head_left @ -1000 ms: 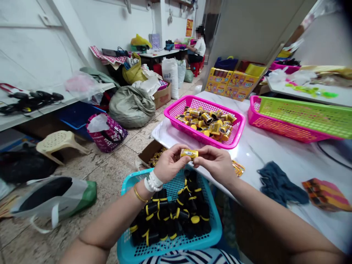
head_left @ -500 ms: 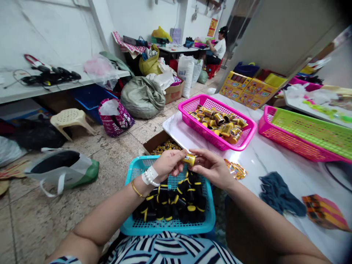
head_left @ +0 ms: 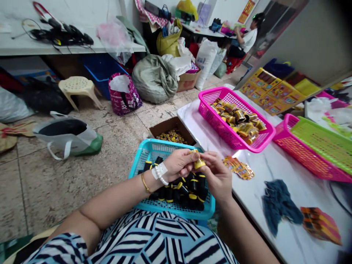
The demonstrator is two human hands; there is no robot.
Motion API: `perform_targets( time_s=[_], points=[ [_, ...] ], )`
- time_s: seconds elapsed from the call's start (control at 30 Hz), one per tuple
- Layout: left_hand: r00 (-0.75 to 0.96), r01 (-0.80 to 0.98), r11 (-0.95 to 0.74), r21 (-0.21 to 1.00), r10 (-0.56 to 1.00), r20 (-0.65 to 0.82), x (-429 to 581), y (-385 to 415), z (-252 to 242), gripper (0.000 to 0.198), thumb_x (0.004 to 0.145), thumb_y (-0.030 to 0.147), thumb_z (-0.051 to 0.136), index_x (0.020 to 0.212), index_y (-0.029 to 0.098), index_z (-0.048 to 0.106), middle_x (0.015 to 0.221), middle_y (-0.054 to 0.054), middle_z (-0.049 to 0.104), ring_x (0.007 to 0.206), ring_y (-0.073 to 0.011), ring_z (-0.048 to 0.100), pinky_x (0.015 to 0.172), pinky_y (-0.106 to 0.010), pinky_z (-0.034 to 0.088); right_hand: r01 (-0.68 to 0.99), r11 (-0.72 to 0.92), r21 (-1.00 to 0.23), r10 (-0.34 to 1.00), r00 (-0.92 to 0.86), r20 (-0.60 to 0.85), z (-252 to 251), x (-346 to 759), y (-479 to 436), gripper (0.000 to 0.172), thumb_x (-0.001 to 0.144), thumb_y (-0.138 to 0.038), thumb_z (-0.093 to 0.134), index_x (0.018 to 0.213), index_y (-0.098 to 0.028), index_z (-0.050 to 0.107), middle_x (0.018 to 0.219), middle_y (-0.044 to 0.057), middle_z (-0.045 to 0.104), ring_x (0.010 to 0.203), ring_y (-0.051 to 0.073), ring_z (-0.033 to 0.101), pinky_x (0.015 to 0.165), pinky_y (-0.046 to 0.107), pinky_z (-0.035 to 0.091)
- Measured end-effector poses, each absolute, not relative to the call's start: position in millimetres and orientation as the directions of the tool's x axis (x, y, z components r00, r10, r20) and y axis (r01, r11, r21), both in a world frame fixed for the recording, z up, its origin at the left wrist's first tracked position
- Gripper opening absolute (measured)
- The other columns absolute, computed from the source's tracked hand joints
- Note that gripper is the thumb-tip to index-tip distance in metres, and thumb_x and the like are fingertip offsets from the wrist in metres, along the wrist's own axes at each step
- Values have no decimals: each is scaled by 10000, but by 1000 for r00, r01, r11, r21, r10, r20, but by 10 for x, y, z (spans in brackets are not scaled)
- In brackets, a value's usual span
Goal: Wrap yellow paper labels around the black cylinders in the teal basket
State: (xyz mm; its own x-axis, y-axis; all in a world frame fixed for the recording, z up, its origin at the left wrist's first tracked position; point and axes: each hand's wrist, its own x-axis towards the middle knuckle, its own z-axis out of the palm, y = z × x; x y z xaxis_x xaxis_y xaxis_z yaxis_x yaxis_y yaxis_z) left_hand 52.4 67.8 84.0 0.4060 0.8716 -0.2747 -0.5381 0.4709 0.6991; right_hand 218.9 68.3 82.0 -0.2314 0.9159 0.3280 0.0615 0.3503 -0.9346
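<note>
Between my two hands is a small yellow-labelled cylinder (head_left: pixel 199 162), held above a turquoise basket (head_left: pixel 137 158). My left hand (head_left: pixel 182 163) pinches its upper left side with thumb and fingers. From the other side, my right hand (head_left: pixel 218 176) grips it with thumb and fingertips. Below them, the turquoise basket holds many black cylinders with yellow rims (head_left: pixel 183 188). Orange printed labels (head_left: pixel 239 167) lie on the white table just right of my right hand.
A pink basket (head_left: pixel 236 140) of yellow-wrapped cylinders stands on the white table (head_left: pixel 189 113). A cardboard box (head_left: pixel 156 129) of small yellow pieces is beyond the turquoise basket. A dark cloth (head_left: pixel 280 205) lies at right. A person (head_left: pixel 247 38) sits at a far table.
My view has tilted and turned, so the surroundings shift in the picture. Both hands keep hold of the yellow-labelled cylinder, and my right hand's fingers have closed more tightly around it.
</note>
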Motion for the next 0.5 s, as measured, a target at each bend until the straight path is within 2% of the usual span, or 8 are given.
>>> perform_targets(
  time_s=[0.07, 0.2, 0.3, 0.4, 0.5],
  points=[
    [453, -559, 509, 655, 849, -273, 523, 671, 828, 479, 647, 533, 829, 737, 135, 578, 450, 78, 507, 292, -8, 320, 305, -153, 230, 141, 439, -887, 894, -167, 415, 808, 2145, 640, 151, 845, -207, 684, 976, -265, 731, 969, 49, 593, 848, 179, 644, 661, 321, 603],
    [507, -592, 560, 579, 818, -272, 514, 664, 726, 457, 668, 509, 823, 757, 117, 605, 432, 75, 497, 282, 4, 289, 298, -136, 206, 211, 484, -849, 871, -25, 490, 728, 2065, 578, 45, 827, -194, 702, 826, -238, 700, 889, 30, 578, 791, 160, 622, 661, 307, 587],
    [512, -583, 600, 548, 795, -326, 537, 610, 581, 452, 680, 506, 818, 720, 126, 577, 426, 79, 470, 274, 6, 271, 282, -129, 173, 153, 397, -905, 918, -52, 394, 648, 2051, 519, 55, 850, -220, 680, 896, -247, 691, 953, 34, 568, 725, 134, 626, 622, 290, 605],
    [500, -592, 643, 486, 766, -403, 582, 510, 411, 457, 671, 514, 823, 737, 139, 571, 425, 85, 456, 283, 8, 242, 285, -120, 164, 81, 271, -959, 950, -180, 253, 546, 2074, 422, 152, 875, -262, 650, 1013, -280, 710, 1011, 46, 544, 699, 129, 641, 585, 284, 625],
    [531, -610, 685, 399, 727, -436, 609, 419, 264, 443, 656, 472, 848, 749, 144, 565, 447, 91, 451, 306, 27, 203, 313, -110, 146, 51, 249, -967, 950, -208, 234, 399, 2099, 331, 83, 834, -284, 703, 908, -280, 741, 962, 37, 526, 707, 138, 636, 536, 257, 613]
  ],
)
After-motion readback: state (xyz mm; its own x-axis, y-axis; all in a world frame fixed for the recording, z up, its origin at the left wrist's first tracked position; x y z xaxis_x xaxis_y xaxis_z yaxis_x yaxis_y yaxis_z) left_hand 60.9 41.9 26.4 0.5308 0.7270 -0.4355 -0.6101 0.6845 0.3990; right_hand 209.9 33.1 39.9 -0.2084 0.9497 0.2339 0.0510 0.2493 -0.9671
